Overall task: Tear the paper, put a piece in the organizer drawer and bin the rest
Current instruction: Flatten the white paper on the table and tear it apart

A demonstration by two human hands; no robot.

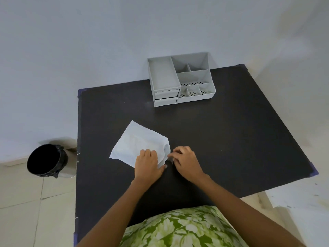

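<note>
A white, slightly creased sheet of paper [137,141] lies on the dark table [231,131] in front of me. My left hand [146,163] presses flat on the sheet's near right part, fingers together. Beside it, my right hand [186,161] pinches the paper's near right corner between thumb and fingers, and that corner is curled up. The grey organizer [179,79] stands at the table's far edge, with two drawers [166,98] stacked at its front left, both closed. A bin with a black liner [47,160] stands on the floor left of the table.
The organizer has several open compartments on top, some with perforated floors. A pale wall rises right behind the table. Tiled floor shows left and right of the table. My green-patterned clothing fills the bottom of the view.
</note>
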